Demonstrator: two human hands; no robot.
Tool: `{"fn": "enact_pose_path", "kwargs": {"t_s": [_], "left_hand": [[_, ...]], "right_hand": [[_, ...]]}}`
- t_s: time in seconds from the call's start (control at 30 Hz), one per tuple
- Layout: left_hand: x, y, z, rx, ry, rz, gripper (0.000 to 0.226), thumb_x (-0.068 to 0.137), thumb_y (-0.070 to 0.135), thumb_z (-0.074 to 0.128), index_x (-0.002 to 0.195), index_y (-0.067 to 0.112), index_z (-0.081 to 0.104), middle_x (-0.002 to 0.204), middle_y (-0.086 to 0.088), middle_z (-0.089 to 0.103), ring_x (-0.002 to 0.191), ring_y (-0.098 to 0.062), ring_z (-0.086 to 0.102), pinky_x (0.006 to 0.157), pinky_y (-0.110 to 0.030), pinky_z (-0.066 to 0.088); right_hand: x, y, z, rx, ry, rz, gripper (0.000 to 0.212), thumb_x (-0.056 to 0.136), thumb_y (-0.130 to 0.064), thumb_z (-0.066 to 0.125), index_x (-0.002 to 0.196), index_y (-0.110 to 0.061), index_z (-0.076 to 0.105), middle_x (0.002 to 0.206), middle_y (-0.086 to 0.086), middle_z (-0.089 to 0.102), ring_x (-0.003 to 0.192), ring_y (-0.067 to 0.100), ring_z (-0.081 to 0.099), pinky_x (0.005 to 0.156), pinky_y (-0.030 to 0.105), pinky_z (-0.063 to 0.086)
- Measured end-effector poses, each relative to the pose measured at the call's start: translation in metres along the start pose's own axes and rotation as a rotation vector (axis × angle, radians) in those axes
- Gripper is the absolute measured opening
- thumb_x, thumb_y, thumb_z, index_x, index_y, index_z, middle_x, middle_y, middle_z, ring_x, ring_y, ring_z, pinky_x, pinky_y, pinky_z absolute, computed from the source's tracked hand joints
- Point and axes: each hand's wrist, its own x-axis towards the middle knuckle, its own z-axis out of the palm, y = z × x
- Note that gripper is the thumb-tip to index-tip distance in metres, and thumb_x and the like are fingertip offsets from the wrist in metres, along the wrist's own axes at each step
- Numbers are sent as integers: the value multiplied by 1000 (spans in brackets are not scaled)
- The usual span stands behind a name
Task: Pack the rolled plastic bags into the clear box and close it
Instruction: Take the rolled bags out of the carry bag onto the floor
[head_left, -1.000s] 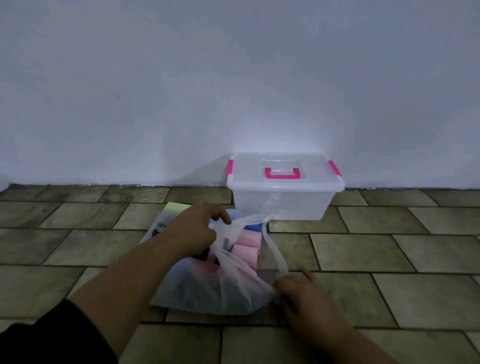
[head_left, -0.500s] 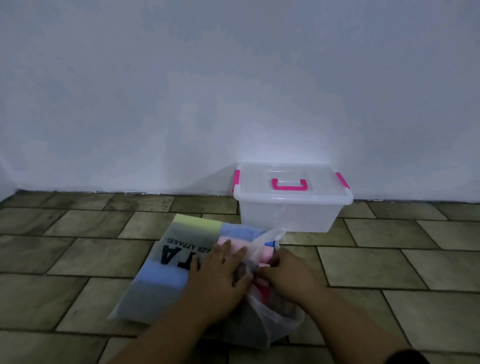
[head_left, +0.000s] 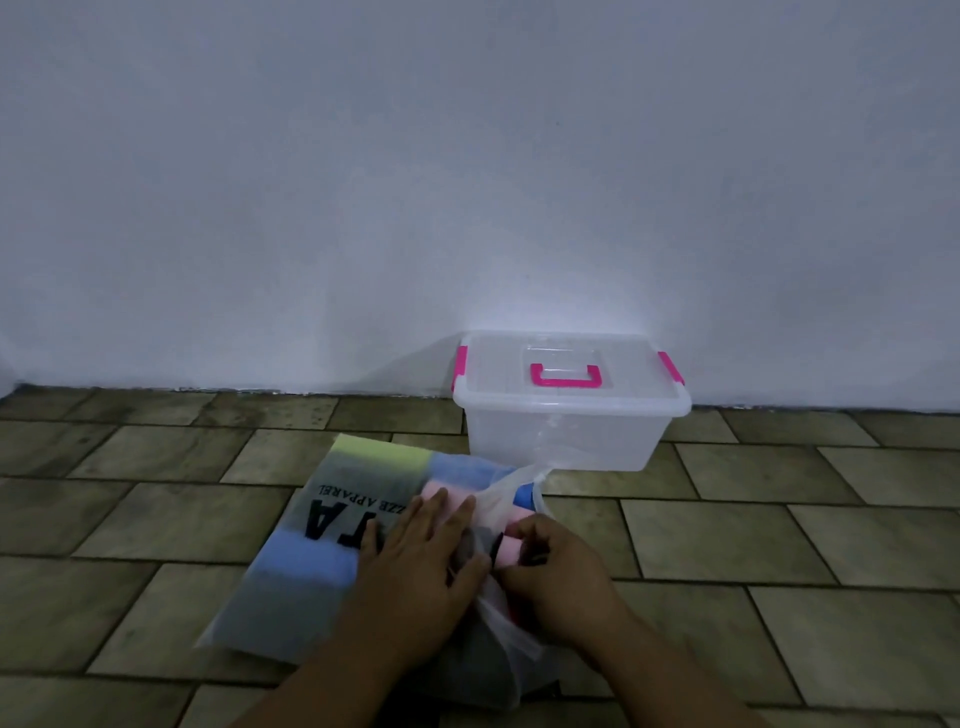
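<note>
A lidded clear box (head_left: 566, 436) is seen on the floor (head_left: 779, 545) against a wall (head_left: 363, 208). Just before it, a thin bag (head_left: 506, 629) of rolls (head_left: 508, 552) is pressed by the flat left hand (head_left: 415, 566) and pinched by the right hand (head_left: 556, 577), its fingers (head_left: 535, 530) curled. A printed packet (head_left: 311, 519) is half covered beneath. Most rolls are hidden in the dim light.

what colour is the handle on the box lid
Bright pink handle, matching the side latches; the lid is clear. Best seen in the head view.
</note>
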Motion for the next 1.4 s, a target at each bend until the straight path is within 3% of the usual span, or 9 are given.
{"fn": "enact_pose_path", "kwargs": {"t_s": [0.1, 0.2, 0.4, 0.53, 0.77, 0.93, 1.07, 1.27, 1.4], "left_hand": [[0, 0, -2, -8, -25, 3, 103, 48, 87, -25, 143, 49, -10, 160, 10, -9, 146, -10, -9, 116, -45, -10], [1, 0, -1, 30, -32, 3, 106, 49, 85, -25, 146, 45, -7, 160, 8, -10, 147, -12, -9, 115, -47, -9], [5, 3, -1, 45, -62, -22, 86, 73, 81, -3, 149, 41, -2, 161, 5, -9, 147, -16, -9, 116, -51, -9], [15, 9, -4, 33, -41, -32, 66, 92, 61, 30, 149, 42, 3, 161, 7, -10, 148, -18, -10, 114, -55, -10], [14, 7, -2, 47, -65, -35, 68, 92, 60, 32, 149, 42, -1, 160, 3, -14, 147, -20, -15, 113, -55, -13], [12, 2, -2, 40, -88, -25, 69, 92, 64, 27, 148, 43, -5, 160, 2, -17, 147, -19, -15, 114, -57, -12], [10, 0, -2, 44, -75, -30, 68, 91, 64, 27, 148, 44, -4, 160, 3, -16, 147, -19, -14, 113, -58, -12], [9, -2, 0, 79, -73, -50, 68, 91, 65, 26, 148, 44, -4, 160, 2, -18, 146, -19, -15, 112, -60, -12], [10, -1, -1, 53, -52, -58, 69, 90, 65, 26, 148, 43, -6, 160, 3, -15, 147, -18, -14, 112, -59, -12]], "right_hand": [[-3, 0, -19, -63, 18, -58, 27, 74, -19, 74, 93, -33, 60, 93, -10, 65, 87, 5, 62, 73, 24, 54], [-8, 14, -60, -37, 80, -64, 19, 75, -16, 73, 89, -24, 64, 91, -2, 68, 84, 16, 66, 75, 38, 59], [-1, 61, -120, 504, 373, 62, 10, 80, -4, 65, 89, -7, 61, 98, 20, 67, 87, 40, 65, 72, 50, 56], [16, 64, -75, 147, 538, 66, 22, 75, -13, 73, 86, -18, 54, 84, 7, 65, 74, 27, 65, 69, 50, 57], [26, 41, -59, -423, 377, -28, 34, 67, -33, 73, 88, -23, 49, 86, -4, 55, 75, 14, 55, 62, 31, 47], [6, -3, -46, -420, 378, -449, 28, 76, -24, 71, 101, -25, 58, 94, -14, 52, 85, 1, 52, 70, 15, 42], [15, -5, -13, -734, 104, -383, 36, 89, -41, 57, 122, -30, 50, 127, -11, 52, 116, 6, 47, 109, 28, 34], [40, 3, -1, -928, 142, -313, 57, 78, -54, 59, 123, -26, 38, 128, -3, 53, 119, 19, 47, 103, 42, 37], [29, -3, -4, -933, 155, -366, 53, 76, -56, 58, 120, -30, 46, 122, -8, 56, 117, 16, 47, 109, 47, 27]]}}
